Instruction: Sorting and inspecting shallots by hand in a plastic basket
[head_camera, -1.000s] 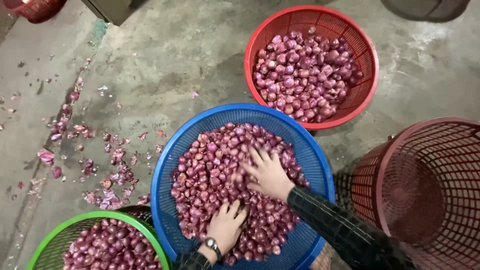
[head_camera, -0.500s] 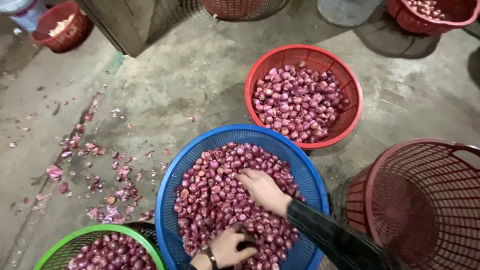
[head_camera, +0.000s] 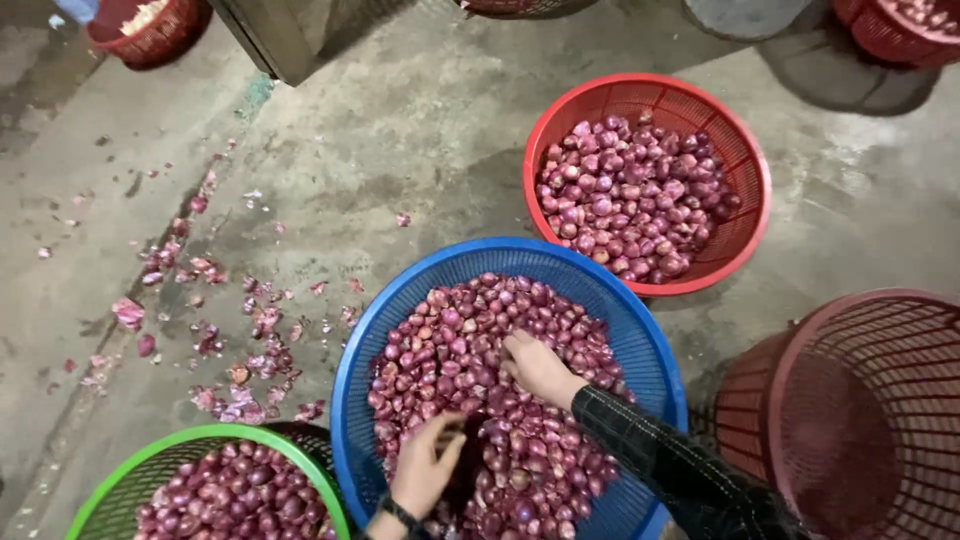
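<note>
While buried among red shallots in blue basket, centre frame: right hand flat, fingers spread; left hand at 6 o'clock, curled, contents not discernible. Red basket at 1 o'clock.

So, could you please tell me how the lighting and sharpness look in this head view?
Head view: soft even light, no glare; shallots in the blue basket are sharp; the left hand is slightly motion-blurred, the right hand crisper; the dark red basket at right sits in shadow.

No packages, labels, signs or screens anywhere in view
</note>
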